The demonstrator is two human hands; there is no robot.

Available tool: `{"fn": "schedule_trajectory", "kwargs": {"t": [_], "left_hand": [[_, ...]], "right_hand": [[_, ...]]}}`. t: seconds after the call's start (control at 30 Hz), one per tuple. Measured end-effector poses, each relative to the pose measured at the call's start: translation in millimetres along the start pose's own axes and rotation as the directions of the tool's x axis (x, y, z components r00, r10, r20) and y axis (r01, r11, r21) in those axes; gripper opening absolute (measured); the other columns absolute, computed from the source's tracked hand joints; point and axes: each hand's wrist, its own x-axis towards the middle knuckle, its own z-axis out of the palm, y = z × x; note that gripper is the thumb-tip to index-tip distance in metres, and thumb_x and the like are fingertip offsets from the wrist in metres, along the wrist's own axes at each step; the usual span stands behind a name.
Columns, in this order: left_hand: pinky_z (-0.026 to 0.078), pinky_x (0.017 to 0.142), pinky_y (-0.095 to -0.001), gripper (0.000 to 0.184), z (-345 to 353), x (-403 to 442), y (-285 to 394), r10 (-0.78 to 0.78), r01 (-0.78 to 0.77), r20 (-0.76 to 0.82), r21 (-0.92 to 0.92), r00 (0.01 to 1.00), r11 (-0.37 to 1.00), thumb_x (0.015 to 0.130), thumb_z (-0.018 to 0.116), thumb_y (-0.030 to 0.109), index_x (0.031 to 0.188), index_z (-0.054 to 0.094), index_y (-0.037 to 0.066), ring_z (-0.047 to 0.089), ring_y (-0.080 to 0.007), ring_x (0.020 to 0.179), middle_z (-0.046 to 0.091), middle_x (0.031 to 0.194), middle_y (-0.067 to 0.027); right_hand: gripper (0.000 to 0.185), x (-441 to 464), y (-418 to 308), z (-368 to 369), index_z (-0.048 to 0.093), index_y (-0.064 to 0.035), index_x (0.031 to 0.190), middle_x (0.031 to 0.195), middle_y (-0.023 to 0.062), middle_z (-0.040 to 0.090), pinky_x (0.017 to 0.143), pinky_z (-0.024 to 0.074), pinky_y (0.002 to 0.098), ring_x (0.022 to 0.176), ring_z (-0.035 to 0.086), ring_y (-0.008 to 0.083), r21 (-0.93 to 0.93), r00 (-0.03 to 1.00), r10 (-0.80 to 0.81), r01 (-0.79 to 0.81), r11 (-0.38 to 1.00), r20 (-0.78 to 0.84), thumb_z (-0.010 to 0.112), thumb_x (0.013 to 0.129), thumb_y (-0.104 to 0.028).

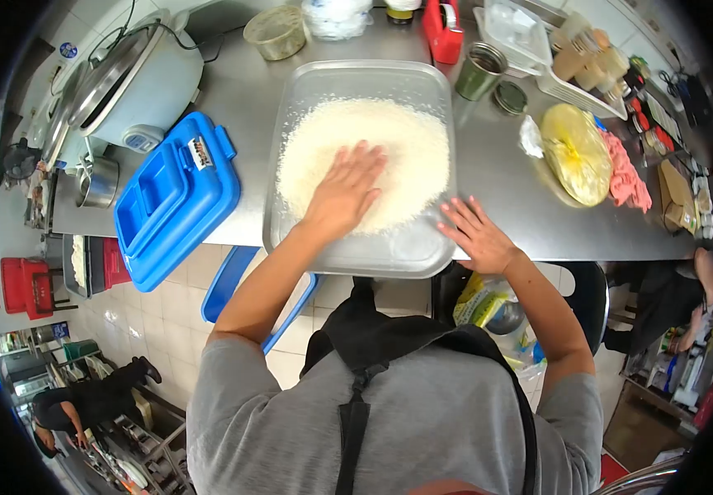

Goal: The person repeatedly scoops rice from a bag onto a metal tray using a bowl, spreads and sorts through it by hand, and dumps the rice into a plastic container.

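Resting the left hand [345, 188] on pale grains [418, 161]

It lies open, palm down, grasping nothing, in the tray [422, 251]. The right hand [482, 238], open too, is at the tray's right rim. The tray's near edge seems to overhang the counter [239, 74]; hard pressure there could tip it, and a wide sweep could spill grains. Beyond its far right corner, a basket [581, 98] holds bottles [575, 58].

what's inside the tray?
The tray holds a broad layer of pale, fine-grained material, with bare floor at the near end. Can't see the tray floor under the layer, or the patch covered by the left hand.
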Motion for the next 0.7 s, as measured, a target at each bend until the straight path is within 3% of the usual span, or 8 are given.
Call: {"fn": "schedule_trajectory", "kwargs": {"t": [0.07, 0.13, 0.27, 0.43, 0.57, 0.67, 0.7], "left_hand": [[0.017, 0.122, -0.0502, 0.053, 15.0, 16.7, -15.5, 0.168, -0.165, 0.144, -0.033, 0.975, 0.986, 0.098, 0.055, 0.028, 0.147, 0.044, 0.010, 0.026, -0.0300, 0.148, 0.038, 0.156, -0.0077], [0.016, 0.123, -0.0495, 0.053, 29.1, 32.2, -35.2, 0.214, -0.218, 0.166, 0.006, 0.962, 0.976, 0.099, 0.052, 0.030, 0.148, 0.043, 0.011, 0.026, -0.0291, 0.149, 0.037, 0.157, -0.0066], [0.015, 0.123, -0.0488, 0.053, 44.8, 76.9, -77.3, 0.259, -0.288, 0.196, 0.135, 0.946, 0.948, 0.102, 0.047, 0.033, 0.150, 0.040, 0.014, 0.025, -0.0268, 0.149, 0.036, 0.158, -0.0048], [0.010, 0.125, -0.0446, 0.050, 54.9, 124.2, -127.4, 0.101, -0.154, 0.235, 0.218, 0.967, 0.964, 0.106, 0.035, 0.036, 0.153, 0.037, 0.017, 0.019, -0.0233, 0.152, 0.030, 0.161, -0.0018], [0.008, 0.124, -0.0469, 0.051, 51.6, 142.3, -153.2, 0.010, -0.045, 0.183, 0.190, 0.983, 0.981, 0.106, 0.036, 0.038, 0.153, 0.037, 0.017, 0.017, -0.0252, 0.152, 0.029, 0.162, -0.0030], [0.007, 0.124, -0.0512, 0.053, 53.4, 136.6, -133.4, 0.022, -0.055, 0.146, 0.226, 0.989, 0.972, 0.105, 0.038, 0.038, 0.152, 0.037, 0.015, 0.017, -0.0275, 0.152, 0.030, 0.161, -0.0052], [0.007, 0.123, -0.0529, 0.053, 49.7, 131.1, -115.6, 0.096, -0.122, 0.165, 0.151, 0.982, 0.981, 0.104, 0.040, 0.037, 0.152, 0.038, 0.015, 0.017, -0.0283, 0.152, 0.030, 0.161, -0.0061]], "right_hand": [[0.115, 5.0, -3.2, 6.2, 0.027, -0.0188, 0.155, 0.164, 0.0114, 0.019, 0.124, 0.0131, 0.0539, 0.151, 0.017, 0.0339, 0.036, 0.998, 0.028, -0.030, 0.999, 0.048, 0.089, 0.059, -0.021], [0.115, 4.1, -7.3, 9.4, 0.030, -0.0219, 0.155, 0.163, 0.0085, 0.022, 0.124, 0.0145, 0.0533, 0.151, 0.019, 0.0324, -0.047, 0.998, 0.037, -0.035, 0.998, 0.055, 0.089, 0.056, -0.020], [0.110, 6.7, -9.9, 11.8, 0.041, -0.0210, 0.148, 0.162, 0.0079, 0.027, 0.124, 0.0182, 0.0526, 0.150, 0.023, 0.0316, -0.004, 0.994, 0.110, -0.110, 0.994, 0.021, 0.089, 0.050, -0.021], [0.110, 2.6, -3.0, 23.1, 0.044, -0.0201, 0.146, 0.161, 0.0090, 0.027, 0.123, 0.0219, 0.0513, 0.149, 0.024, 0.0330, 0.034, 0.991, 0.132, -0.131, 0.991, -0.029, 0.090, 0.046, -0.020], [0.111, -0.9, -1.5, 28.3, 0.046, -0.0197, 0.145, 0.161, 0.0094, 0.029, 0.123, 0.0238, 0.0497, 0.149, 0.026, 0.0343, 0.078, 0.986, 0.154, -0.148, 0.986, -0.070, 0.090, 0.043, -0.019], [0.110, -1.5, -1.3, 26.3, 0.047, -0.0191, 0.144, 0.160, 0.0096, 0.030, 0.123, 0.0256, 0.0493, 0.148, 0.027, 0.0348, 0.081, 0.981, 0.160, -0.152, 0.985, -0.107, 0.089, 0.043, -0.018], [0.109, -1.4, -1.9, 24.8, 0.047, -0.0185, 0.144, 0.159, 0.0097, 0.032, 0.122, 0.0267, 0.0492, 0.148, 0.027, 0.0350, 0.095, 0.980, 0.160, -0.149, 0.984, -0.121, 0.088, 0.043, -0.018]]}}
